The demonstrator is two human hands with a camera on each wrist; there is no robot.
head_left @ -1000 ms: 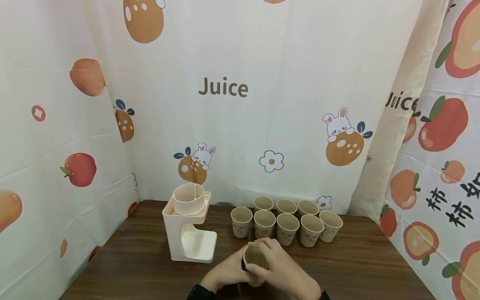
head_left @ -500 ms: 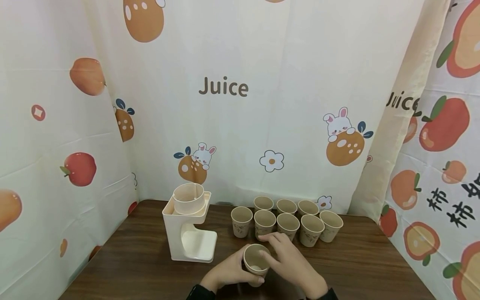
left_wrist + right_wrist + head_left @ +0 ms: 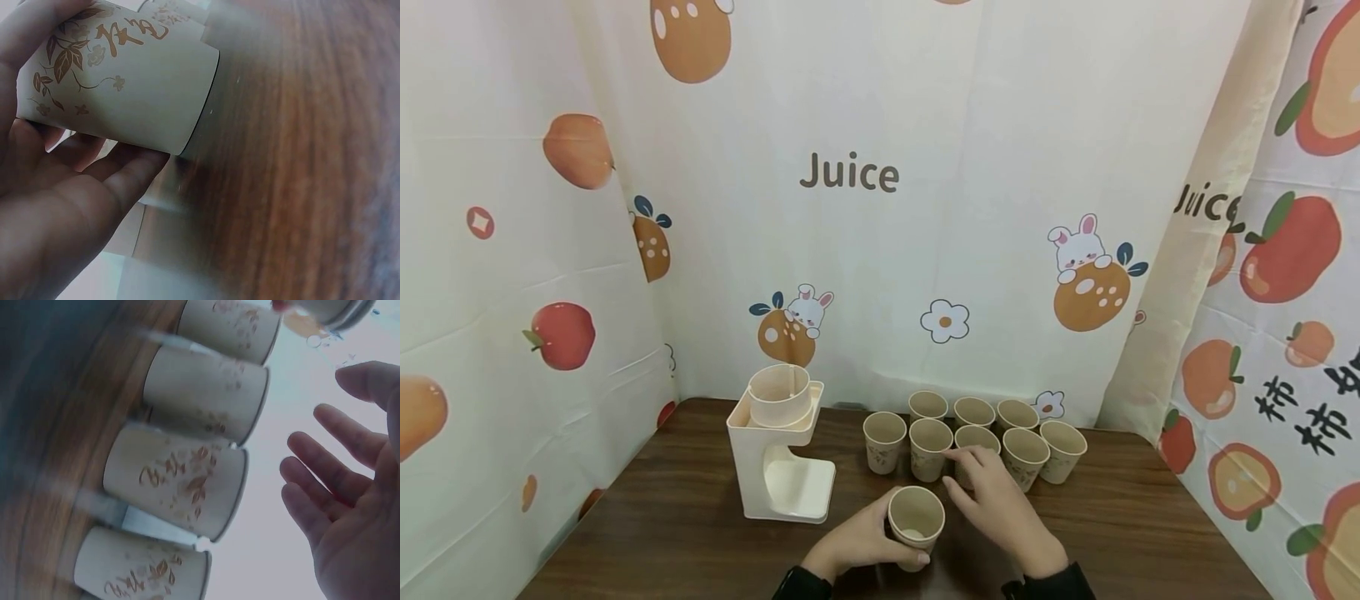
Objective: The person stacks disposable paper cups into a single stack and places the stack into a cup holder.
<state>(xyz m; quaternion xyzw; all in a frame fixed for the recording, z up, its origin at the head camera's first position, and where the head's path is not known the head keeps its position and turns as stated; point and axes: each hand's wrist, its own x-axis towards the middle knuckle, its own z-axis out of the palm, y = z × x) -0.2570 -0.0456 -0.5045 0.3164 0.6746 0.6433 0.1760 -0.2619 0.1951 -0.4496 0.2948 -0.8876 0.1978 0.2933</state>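
In the head view my left hand [image 3: 867,537] grips a beige paper cup [image 3: 917,515] near the front of the table. A second rim line shows just below its top rim. The left wrist view shows that paper cup [image 3: 125,81] printed with brown leaves and characters, my thumb and fingers round its side. My right hand [image 3: 996,504] is apart from it, to its right, fingers loosely spread and holding nothing. In the head view its fingertips overlap a front cup [image 3: 976,440] of the group behind. The right wrist view has that hand [image 3: 350,487] beside a row of paper cups [image 3: 181,478].
Several paper cups [image 3: 883,442] stand upright in two rows at the back right of the brown wooden table [image 3: 662,533]. A cream-coloured dripper stand [image 3: 748,475] with a round cup-like top piece [image 3: 778,408] stands left of them. Printed fabric [image 3: 880,250] hangs behind.
My right hand has left the held paper cup and moved right and away, towards the group of cups. My left hand keeps its grip on the cup in nearly the same place.
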